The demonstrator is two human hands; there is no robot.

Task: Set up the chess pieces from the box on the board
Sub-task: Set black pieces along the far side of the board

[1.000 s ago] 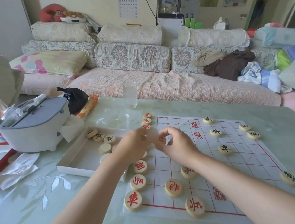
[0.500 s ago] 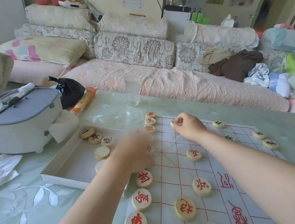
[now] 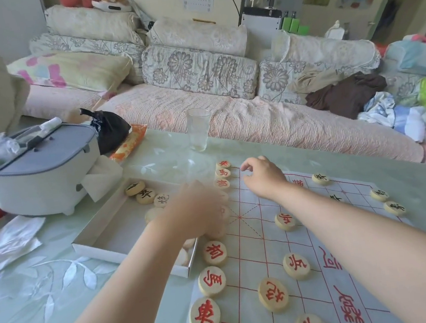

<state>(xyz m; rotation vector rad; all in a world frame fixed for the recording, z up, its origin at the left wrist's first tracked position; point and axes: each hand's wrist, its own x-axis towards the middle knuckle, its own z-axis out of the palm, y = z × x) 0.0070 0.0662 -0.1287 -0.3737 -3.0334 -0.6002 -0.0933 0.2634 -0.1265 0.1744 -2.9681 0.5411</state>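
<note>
The board [image 3: 263, 238] is a white sheet with a red grid lying on the table. Red-lettered pieces line its left edge, from the far one [image 3: 223, 164] to the near one [image 3: 204, 316], and more stand inside the grid [image 3: 296, 266]. Black-lettered pieces [image 3: 379, 194] sit on its right side. The white box [image 3: 102, 227] lies left of the board with several pieces [image 3: 145, 195] in it. My right hand [image 3: 264, 176] hovers over the board's far left corner, fingers loosely curled, no piece visible in them. My left hand [image 3: 193, 211] is blurred over the box's right edge.
An empty glass [image 3: 197, 130] stands beyond the board. A white appliance with a grey lid [image 3: 36, 178], a black bag [image 3: 110, 130] and an orange packet [image 3: 129, 144] sit at the left. Crumpled tissue [image 3: 6, 243] lies near the left edge. A sofa runs behind the table.
My right hand carried a red piece from the board's middle to its far left corner, and the piece no longer shows in its fingers. My left hand drew left toward the box.
</note>
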